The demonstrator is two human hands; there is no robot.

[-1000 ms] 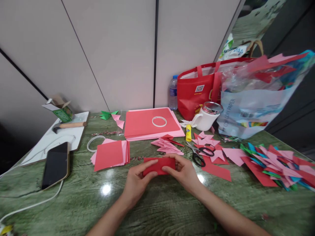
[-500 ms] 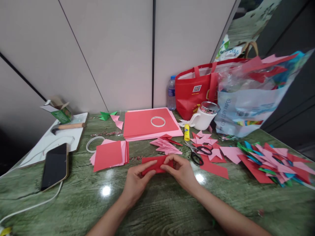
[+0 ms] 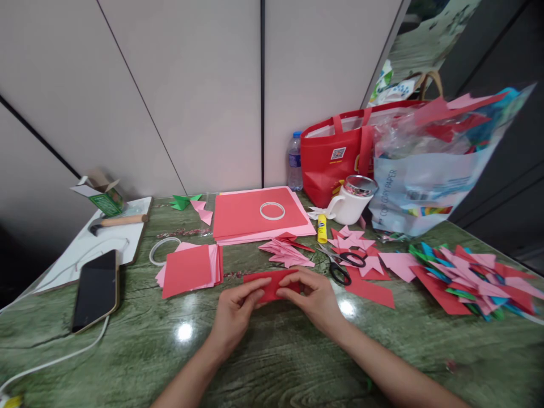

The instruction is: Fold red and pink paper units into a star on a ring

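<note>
Both the left hand (image 3: 233, 313) and the right hand (image 3: 318, 296) are clamped on one red paper piece (image 3: 272, 284), well in from the far edge of the surface (image 3: 144, 362); scissors (image 3: 337, 259) lie near the right hand; a phone (image 3: 97, 289) lies toward the left edge.

left grip (image 3: 232, 314): bare | right grip (image 3: 319, 300): bare | forearms (image 3: 386, 358): bare, tapering

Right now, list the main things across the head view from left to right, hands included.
Phone → paper squares → left hand → red paper between the hands → right hand → scissors → multicoloured paper pile.
</note>
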